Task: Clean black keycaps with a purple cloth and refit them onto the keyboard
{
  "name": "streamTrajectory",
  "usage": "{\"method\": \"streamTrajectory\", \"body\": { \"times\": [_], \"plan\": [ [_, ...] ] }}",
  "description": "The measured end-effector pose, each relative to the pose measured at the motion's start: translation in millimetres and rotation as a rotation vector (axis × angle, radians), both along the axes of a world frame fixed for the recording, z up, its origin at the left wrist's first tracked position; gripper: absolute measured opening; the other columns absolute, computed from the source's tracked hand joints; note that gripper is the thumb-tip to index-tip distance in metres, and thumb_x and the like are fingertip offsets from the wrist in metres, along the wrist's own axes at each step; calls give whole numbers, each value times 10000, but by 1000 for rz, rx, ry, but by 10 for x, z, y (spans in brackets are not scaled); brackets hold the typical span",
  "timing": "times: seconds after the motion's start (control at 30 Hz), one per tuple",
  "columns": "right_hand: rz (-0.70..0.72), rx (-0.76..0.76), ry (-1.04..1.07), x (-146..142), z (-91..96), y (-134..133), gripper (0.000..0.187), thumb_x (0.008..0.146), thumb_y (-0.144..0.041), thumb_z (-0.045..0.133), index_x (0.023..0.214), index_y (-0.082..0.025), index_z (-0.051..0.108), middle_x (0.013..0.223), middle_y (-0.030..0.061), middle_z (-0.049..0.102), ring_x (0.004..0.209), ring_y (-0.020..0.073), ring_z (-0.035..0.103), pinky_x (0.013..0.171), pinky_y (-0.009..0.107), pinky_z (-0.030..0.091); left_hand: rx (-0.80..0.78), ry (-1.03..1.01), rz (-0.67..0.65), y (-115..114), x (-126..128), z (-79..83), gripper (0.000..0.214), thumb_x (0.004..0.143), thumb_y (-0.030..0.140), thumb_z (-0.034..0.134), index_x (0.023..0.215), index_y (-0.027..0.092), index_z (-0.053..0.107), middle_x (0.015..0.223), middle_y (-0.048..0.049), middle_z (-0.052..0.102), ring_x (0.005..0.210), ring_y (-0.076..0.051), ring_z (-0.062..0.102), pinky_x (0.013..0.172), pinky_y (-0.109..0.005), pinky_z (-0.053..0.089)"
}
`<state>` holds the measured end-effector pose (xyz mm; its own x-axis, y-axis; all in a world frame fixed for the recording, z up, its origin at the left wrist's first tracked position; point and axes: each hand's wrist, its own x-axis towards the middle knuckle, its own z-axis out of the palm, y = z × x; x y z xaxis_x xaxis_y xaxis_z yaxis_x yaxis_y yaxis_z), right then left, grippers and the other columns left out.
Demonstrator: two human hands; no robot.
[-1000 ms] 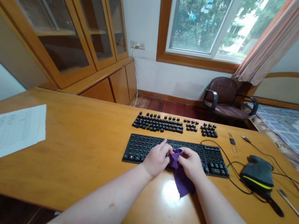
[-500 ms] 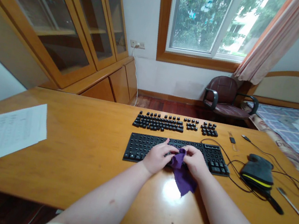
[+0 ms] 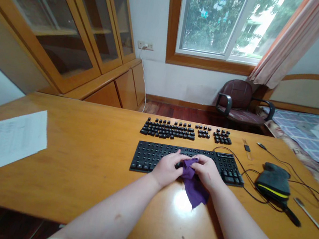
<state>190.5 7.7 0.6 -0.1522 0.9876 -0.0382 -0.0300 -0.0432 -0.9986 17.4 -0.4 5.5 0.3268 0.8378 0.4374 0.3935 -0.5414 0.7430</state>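
Observation:
A black keyboard (image 3: pixel 153 155) with most of its keycaps off lies across the desk, its bare key posts showing. Over its middle, my left hand (image 3: pixel 167 168) and my right hand (image 3: pixel 206 172) come together on a purple cloth (image 3: pixel 195 189). The fingers of both hands pinch the cloth's upper part, and the rest hangs down past the keyboard's front edge onto the desk. Whatever lies under the bunched cloth is hidden. Behind the keyboard, the removed keycaps (image 3: pixel 169 131) are laid out in rows like a keyboard layout.
To the right lie a grey pouch (image 3: pixel 273 181) with a yellow stripe, a looping black cable (image 3: pixel 313 194), a keycap puller (image 3: pixel 247 147) and a thin white-handled brush (image 3: pixel 314 221). Printed paper (image 3: pixel 4 141) rests at the left. A chair (image 3: pixel 238 100) stands beyond the desk (image 3: pixel 76 170).
My fingers have shifted slightly on the bunched cloth, with the right fingertips moving a little left. The whole view has moved slightly. Both hands keep hold of the cloth.

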Motion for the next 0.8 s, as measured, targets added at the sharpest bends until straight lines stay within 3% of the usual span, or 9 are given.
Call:
{"method": "streamTrajectory", "body": {
  "times": [0.17,0.3,0.47,0.6,0.7,0.8],
  "plan": [
    [-16,-53,88,-31,21,-8,167,635,-317,688,707,-173,645,639,0,635,570,142,542,575,274,422,-114,-70,25,23,19,35,440,688,118,629,1111,236,605,888,2,683,871,-158,634,1025,-380,391],
    [-76,-39,185,-45,35,-1,166,660,-319,669,752,-184,638,686,7,649,585,149,566,566,273,449,-160,-111,25,50,16,48,461,704,120,623,1152,218,575,871,-11,680,864,-155,627,959,-343,439],
    [-439,126,206,70,28,77,143,677,-292,635,763,-178,627,674,-2,637,585,137,575,555,253,457,-100,-82,106,77,-29,70,229,731,214,639,958,206,662,935,-35,675,964,-179,597,957,-345,422],
    [-692,170,268,154,16,154,77,677,-212,566,740,-179,595,660,-6,640,626,141,613,597,255,482,-128,-19,130,91,-73,99,174,731,224,623,900,195,655,885,-23,670,861,-160,612,834,-294,474],
    [-784,171,247,173,1,175,54,663,-185,525,714,-191,545,502,-59,528,447,107,521,426,210,401,-175,78,141,116,-105,92,200,722,212,613,917,191,652,817,-12,655,765,-143,601,756,-270,481],
    [-783,217,150,178,-31,168,64,686,-212,516,645,-202,467,442,-91,400,360,73,360,342,193,268,-199,198,130,143,-135,83,269,730,207,590,991,196,654,840,-23,658,749,-147,587,729,-272,476]
  ]
}}
